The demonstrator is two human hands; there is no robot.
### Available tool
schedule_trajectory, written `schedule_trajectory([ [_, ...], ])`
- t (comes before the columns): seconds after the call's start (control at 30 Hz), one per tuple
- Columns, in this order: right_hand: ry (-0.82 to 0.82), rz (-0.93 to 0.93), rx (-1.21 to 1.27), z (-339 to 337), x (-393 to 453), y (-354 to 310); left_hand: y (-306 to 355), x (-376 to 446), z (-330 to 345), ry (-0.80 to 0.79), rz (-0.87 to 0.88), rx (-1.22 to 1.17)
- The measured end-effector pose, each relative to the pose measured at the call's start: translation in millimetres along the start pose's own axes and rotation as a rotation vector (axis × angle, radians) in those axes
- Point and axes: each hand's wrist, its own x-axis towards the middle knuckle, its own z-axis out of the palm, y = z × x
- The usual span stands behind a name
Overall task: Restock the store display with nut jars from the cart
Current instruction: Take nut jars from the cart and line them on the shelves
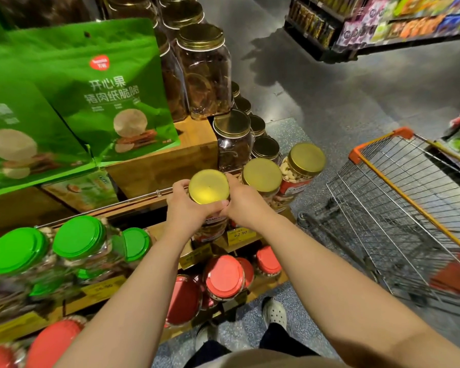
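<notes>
— Where's the room?
— The wire shopping cart with orange trim [398, 208] stands at the right, grey floor between it and the tiered wooden display [160, 166].
— And the hands?
— Left hand [186, 208] and right hand [243, 203], arms outstretched, both clasp the gold-lidded clear nut jar [209, 187] at the shelf edge, beside two matching jars [262, 175].

I hold a jar [209, 187] between both hands above the display shelf [154, 200], two more jars [262, 175] just right of it, the cart [398, 208] farther right.
</notes>
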Motion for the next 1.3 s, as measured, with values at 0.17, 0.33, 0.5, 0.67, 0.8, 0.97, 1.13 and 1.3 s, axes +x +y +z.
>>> schedule_trajectory([
  [0.17,-0.002,-0.003,-0.034,0,-7,-2,4,-2,0,-0.012,-0.038,0.029],
  [0.33,0.010,0.019,-0.041,1,-11,-4,6,-3,1,-0.011,-0.056,0.055],
  [0.5,-0.040,0.016,-0.072,-3,-13,-6,9,-6,0,-0.021,-0.066,0.074],
  [0.67,-0.043,-0.006,-0.097,-4,-17,-10,12,-10,-3,-0.042,-0.070,0.082],
  [0.8,-0.045,-0.006,-0.093,-4,-23,-9,16,-15,-5,-0.047,-0.052,0.086],
  [0.97,-0.022,-0.008,-0.084,-5,-37,-6,19,-27,-7,-0.029,-0.025,0.073],
  [1.13,0.012,-0.021,-0.067,-11,-59,-5,22,-45,-10,0.008,-0.020,0.057],
  [1.3,0.011,-0.001,-0.014,-17,-82,5,20,-69,-9,0.105,-0.060,0.050],
])
